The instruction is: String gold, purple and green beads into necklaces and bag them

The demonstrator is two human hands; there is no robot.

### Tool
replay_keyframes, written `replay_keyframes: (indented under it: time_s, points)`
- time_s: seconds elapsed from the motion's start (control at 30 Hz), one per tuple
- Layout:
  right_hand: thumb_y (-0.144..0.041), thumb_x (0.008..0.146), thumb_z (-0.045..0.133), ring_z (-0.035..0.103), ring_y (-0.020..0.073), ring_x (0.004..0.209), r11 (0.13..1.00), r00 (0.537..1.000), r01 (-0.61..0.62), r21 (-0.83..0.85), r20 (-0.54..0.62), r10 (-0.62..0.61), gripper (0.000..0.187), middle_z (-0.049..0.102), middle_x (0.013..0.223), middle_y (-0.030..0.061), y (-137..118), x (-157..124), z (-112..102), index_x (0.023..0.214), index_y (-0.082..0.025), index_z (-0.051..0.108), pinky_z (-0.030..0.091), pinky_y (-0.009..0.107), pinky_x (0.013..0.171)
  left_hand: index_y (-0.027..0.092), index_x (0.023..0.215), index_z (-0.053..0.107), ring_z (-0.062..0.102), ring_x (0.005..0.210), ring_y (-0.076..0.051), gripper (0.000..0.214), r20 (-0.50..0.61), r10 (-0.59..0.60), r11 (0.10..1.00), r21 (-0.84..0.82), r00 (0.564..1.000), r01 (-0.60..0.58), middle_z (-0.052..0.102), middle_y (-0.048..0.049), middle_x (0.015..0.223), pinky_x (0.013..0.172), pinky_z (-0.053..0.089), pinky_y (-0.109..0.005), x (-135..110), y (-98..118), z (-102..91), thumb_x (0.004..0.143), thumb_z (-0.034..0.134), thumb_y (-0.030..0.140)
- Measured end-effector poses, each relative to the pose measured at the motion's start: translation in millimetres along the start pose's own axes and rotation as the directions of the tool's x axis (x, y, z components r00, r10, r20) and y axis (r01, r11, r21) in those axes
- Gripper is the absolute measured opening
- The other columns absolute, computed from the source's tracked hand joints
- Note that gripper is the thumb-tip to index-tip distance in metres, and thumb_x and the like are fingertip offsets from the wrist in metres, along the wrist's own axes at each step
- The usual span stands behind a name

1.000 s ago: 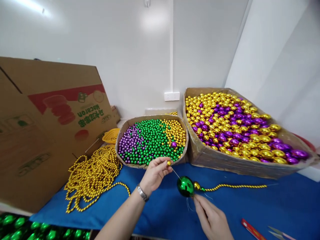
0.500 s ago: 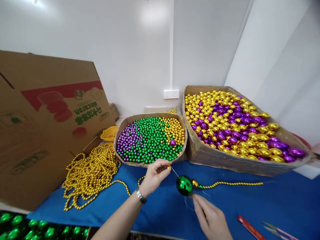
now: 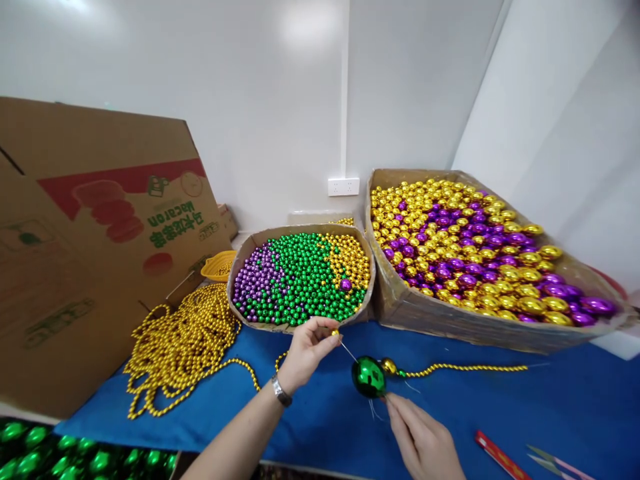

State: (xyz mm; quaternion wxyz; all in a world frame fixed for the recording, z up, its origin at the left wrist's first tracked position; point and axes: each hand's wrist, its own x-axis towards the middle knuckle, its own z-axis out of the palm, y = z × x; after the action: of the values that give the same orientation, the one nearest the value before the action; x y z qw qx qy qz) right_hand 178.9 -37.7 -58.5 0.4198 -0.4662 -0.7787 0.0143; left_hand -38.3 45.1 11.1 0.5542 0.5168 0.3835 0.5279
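Note:
My left hand (image 3: 305, 350) pinches a small gold bead (image 3: 335, 333) on a thin wire or needle that runs down to a large green ball (image 3: 369, 377). My right hand (image 3: 423, 440) holds the green ball from below with its fingertips. A gold bead strand (image 3: 465, 368) trails right from the ball across the blue cloth (image 3: 550, 407). Just beyond my left hand stands a cardboard tray of small purple, green and gold beads (image 3: 300, 273).
A bigger cardboard box of gold and purple balls (image 3: 475, 253) sits at the right. A heap of gold bead strands (image 3: 185, 340) lies left, by a large cardboard carton (image 3: 90, 233). A red tool (image 3: 500, 457) and scissors (image 3: 555, 463) lie at bottom right. Green balls (image 3: 75, 457) fill the bottom left.
Both hands and the green ball have stayed nearly in place; the view has shifted slightly and my left hand has moved a little left and down.

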Motion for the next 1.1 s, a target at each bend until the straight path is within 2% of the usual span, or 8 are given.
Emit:
replay_keyframes:
  time_s: [0.2,0.5,0.57,0.67,0.8,0.93,1.03,1.1]
  points:
    - [-0.027,0.092,0.041,0.070,0.0185,0.080,1.000,1.000,-0.001,-0.008,0.016,0.001,0.028,0.072,0.090,0.0072,-1.9,1.8,-3.2,0.099,-0.018,0.066,0.057,0.025,0.070,0.015,0.094,0.064,0.060,0.079,-0.017,0.027,0.001,0.020,0.995,0.094,1.000,-0.020,0.064,-0.0060,0.087,0.072,0.048,-0.028,-0.8,-0.6,-2.5,0.072,0.071,0.029]
    - [-0.027,0.095,0.035,0.069,0.0166,0.075,0.997,0.999,0.030,-0.073,0.037,-0.028,0.031,0.072,0.086,0.0076,-2.8,2.3,2.2,0.098,-0.018,0.064,0.055,0.024,0.069,0.016,0.095,0.064,0.058,0.083,-0.016,0.030,0.024,-0.006,1.000,0.013,1.000,0.006,0.065,-0.0064,0.092,0.076,0.047,-0.028,-6.3,-2.5,0.1,0.069,0.074,0.026]
    - [-0.029,0.096,0.032,0.069,0.0167,0.074,0.994,0.999,0.015,-0.110,0.035,-0.011,0.032,0.072,0.084,0.0074,-3.0,-0.2,10.1,0.099,-0.018,0.063,0.054,0.025,0.068,0.017,0.097,0.064,0.058,0.084,-0.016,0.034,0.038,-0.055,0.997,-0.057,0.998,0.057,0.065,-0.0064,0.093,0.076,0.047,-0.028,-10.4,-9.0,3.4,0.066,0.076,0.025]
    - [-0.031,0.097,0.028,0.068,0.0150,0.061,0.986,0.994,-0.084,-0.143,0.059,0.093,0.034,0.070,0.073,0.0051,-2.0,-9.2,25.9,0.097,-0.018,0.059,0.051,0.022,0.053,0.017,0.094,0.067,0.059,0.079,-0.016,0.031,0.059,-0.170,0.972,-0.154,0.984,0.177,0.067,-0.0072,0.091,0.072,0.047,-0.027,-17.3,-27.2,8.2,0.067,0.075,0.029]
    - [-0.031,0.097,0.025,0.066,0.0136,0.057,0.978,0.978,-0.125,-0.170,0.144,0.150,0.035,0.068,0.069,0.0030,3.9,-20.7,34.7,0.091,-0.020,0.058,0.048,0.019,0.048,0.014,0.079,0.071,0.058,0.069,-0.015,0.024,0.000,-0.177,0.984,0.010,0.984,0.177,0.069,-0.0069,0.079,0.065,0.044,-0.024,-23.2,-44.9,9.2,0.070,0.071,0.036]
    - [-0.032,0.094,0.034,0.068,0.0147,0.080,0.983,0.983,-0.124,-0.134,0.120,0.140,0.031,0.068,0.097,0.0065,8.3,-8.5,24.0,0.106,-0.020,0.059,0.054,0.021,0.064,0.017,0.080,0.073,0.059,0.068,-0.016,0.019,0.033,-0.039,0.972,0.233,0.999,0.030,0.069,-0.0055,0.074,0.062,0.043,-0.024,-20.2,-23.9,10.6,0.072,0.069,0.033]
    - [-0.032,0.093,0.037,0.063,0.0184,0.100,0.991,0.991,-0.117,-0.067,0.050,0.121,0.033,0.065,0.109,0.0092,5.3,15.0,19.1,0.117,-0.019,0.056,0.053,0.027,0.080,0.018,0.084,0.073,0.061,0.071,-0.018,0.018,0.103,0.011,0.975,0.220,0.995,-0.033,0.070,-0.0064,0.079,0.065,0.045,-0.025,-12.3,8.3,18.3,0.074,0.068,0.032]
    - [-0.032,0.093,0.037,0.064,0.0183,0.099,0.993,0.993,-0.113,0.028,0.047,0.112,0.033,0.066,0.108,0.0097,1.6,29.9,19.1,0.116,-0.018,0.057,0.053,0.027,0.081,0.017,0.085,0.073,0.061,0.070,-0.018,0.019,0.146,0.007,0.984,0.173,0.989,-0.033,0.069,-0.0068,0.078,0.065,0.046,-0.026,-4.0,26.6,24.1,0.074,0.067,0.033]
